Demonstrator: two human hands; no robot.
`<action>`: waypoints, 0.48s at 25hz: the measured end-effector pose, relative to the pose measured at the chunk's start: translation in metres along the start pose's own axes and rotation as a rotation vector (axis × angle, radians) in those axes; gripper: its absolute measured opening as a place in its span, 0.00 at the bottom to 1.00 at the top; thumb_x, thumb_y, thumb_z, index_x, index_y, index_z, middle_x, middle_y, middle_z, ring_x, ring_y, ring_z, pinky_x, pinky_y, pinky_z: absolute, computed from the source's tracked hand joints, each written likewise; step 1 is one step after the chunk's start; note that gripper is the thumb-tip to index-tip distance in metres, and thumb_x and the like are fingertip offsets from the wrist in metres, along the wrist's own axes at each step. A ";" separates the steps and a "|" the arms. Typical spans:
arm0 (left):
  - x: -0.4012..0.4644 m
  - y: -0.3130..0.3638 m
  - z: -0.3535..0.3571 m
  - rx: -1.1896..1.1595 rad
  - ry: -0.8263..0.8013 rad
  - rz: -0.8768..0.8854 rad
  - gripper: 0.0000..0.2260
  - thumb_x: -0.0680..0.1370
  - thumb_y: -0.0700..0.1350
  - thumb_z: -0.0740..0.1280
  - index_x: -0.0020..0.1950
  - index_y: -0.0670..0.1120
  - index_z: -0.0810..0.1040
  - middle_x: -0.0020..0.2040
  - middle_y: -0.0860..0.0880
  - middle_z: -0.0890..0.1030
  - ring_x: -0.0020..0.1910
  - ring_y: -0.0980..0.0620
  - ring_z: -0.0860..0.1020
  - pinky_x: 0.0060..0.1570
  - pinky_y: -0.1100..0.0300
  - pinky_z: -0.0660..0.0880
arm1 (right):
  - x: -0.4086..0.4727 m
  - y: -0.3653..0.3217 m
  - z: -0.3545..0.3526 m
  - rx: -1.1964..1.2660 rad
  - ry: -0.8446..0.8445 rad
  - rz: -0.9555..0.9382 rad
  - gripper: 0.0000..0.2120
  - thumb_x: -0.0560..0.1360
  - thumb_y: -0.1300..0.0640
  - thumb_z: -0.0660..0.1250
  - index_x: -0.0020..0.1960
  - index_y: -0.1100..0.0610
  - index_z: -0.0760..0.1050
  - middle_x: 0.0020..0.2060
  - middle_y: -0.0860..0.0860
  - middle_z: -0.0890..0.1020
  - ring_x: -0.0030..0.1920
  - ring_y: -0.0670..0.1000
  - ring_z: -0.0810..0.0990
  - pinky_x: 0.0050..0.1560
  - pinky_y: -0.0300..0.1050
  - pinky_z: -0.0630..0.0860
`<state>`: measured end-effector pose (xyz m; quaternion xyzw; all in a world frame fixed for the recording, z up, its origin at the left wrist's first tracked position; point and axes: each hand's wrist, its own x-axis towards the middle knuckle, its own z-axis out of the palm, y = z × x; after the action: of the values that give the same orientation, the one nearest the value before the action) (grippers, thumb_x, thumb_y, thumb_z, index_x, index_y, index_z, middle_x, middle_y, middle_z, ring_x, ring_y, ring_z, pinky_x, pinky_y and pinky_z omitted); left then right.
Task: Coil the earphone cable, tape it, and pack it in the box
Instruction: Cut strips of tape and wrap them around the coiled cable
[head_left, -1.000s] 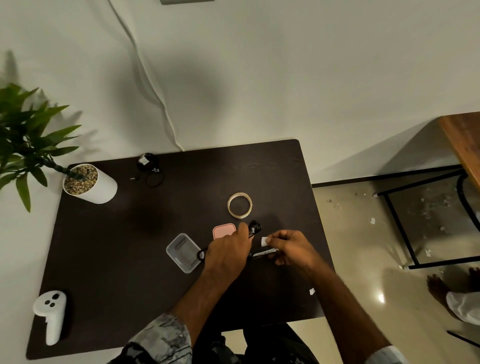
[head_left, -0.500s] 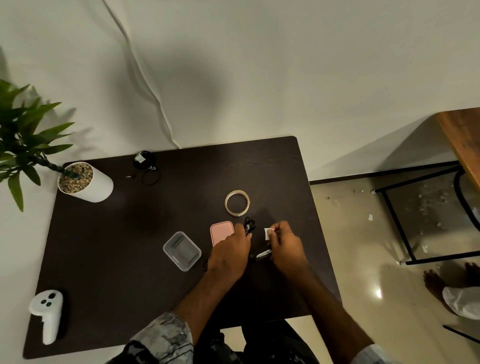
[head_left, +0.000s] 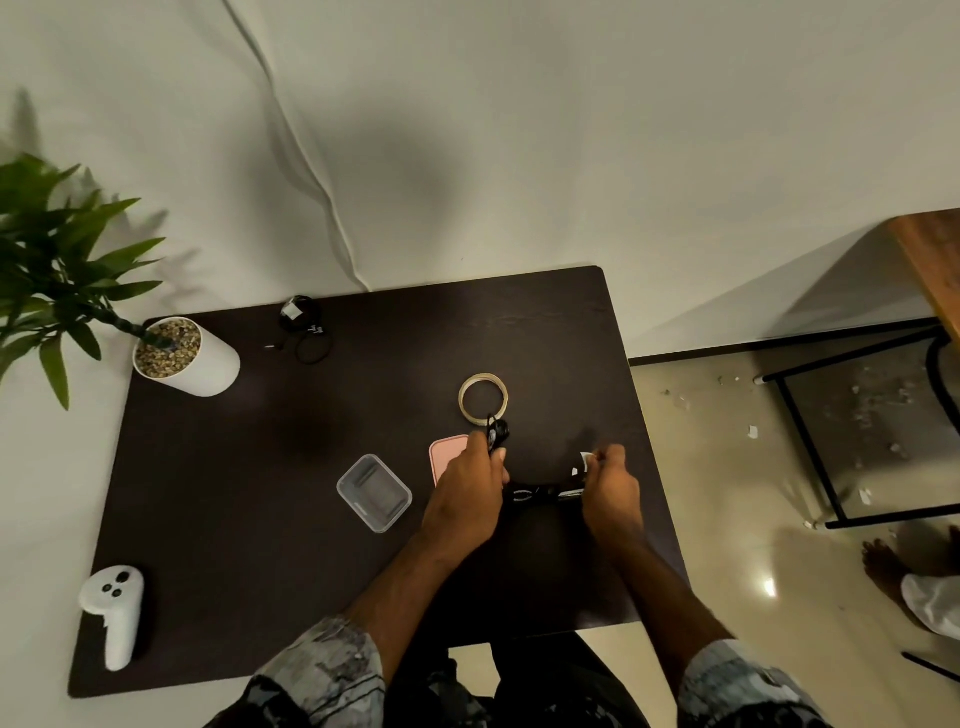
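Note:
My left hand (head_left: 467, 488) grips a coiled black earphone cable (head_left: 496, 434) just above the dark table (head_left: 234, 467), the coil poking out past my fingertips. My right hand (head_left: 610, 486) pinches a small white piece of tape (head_left: 584, 460) a short way right of the coil. Scissors (head_left: 540, 493) lie on the table between my two hands, partly hidden. The tape roll (head_left: 483, 397) lies flat just beyond the coil. A clear plastic box (head_left: 374, 492) stands open left of my left hand, with its pink lid (head_left: 447, 452) partly under that hand.
A second black earphone bundle (head_left: 304, 327) lies at the table's far edge. A white plant pot (head_left: 187, 358) stands at the far left and a white controller (head_left: 114, 613) near the front left. A black metal frame (head_left: 810, 452) and someone's foot (head_left: 893, 561) are on the floor to the right.
My right hand with the tape piece has drawn away to the right from the coil. My left hand has kept its hold on the coil, near the tape roll.

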<state>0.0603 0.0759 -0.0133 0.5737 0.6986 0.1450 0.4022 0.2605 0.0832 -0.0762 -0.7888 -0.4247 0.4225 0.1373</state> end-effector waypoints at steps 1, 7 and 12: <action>0.000 0.000 0.001 -0.031 -0.026 -0.020 0.09 0.87 0.51 0.54 0.56 0.49 0.72 0.45 0.52 0.81 0.44 0.54 0.81 0.49 0.47 0.81 | 0.002 -0.001 0.000 -0.013 -0.013 0.001 0.09 0.88 0.52 0.55 0.64 0.55 0.67 0.52 0.56 0.81 0.50 0.54 0.82 0.53 0.55 0.83; 0.002 0.002 -0.003 -0.148 -0.065 -0.172 0.09 0.86 0.54 0.56 0.57 0.52 0.72 0.45 0.48 0.79 0.43 0.49 0.80 0.49 0.43 0.81 | 0.007 0.005 -0.005 -0.117 -0.015 0.047 0.09 0.87 0.52 0.56 0.66 0.53 0.67 0.52 0.56 0.82 0.51 0.55 0.82 0.53 0.56 0.82; 0.006 -0.003 -0.008 -0.339 -0.110 -0.221 0.10 0.84 0.55 0.58 0.51 0.50 0.71 0.41 0.46 0.75 0.36 0.49 0.76 0.41 0.43 0.80 | 0.006 -0.001 -0.012 -0.119 0.154 -0.059 0.08 0.86 0.53 0.62 0.62 0.54 0.75 0.57 0.55 0.78 0.52 0.52 0.78 0.52 0.49 0.78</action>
<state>0.0529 0.0823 -0.0124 0.4247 0.7001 0.1839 0.5438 0.2710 0.0897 -0.0718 -0.8129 -0.4603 0.3305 0.1347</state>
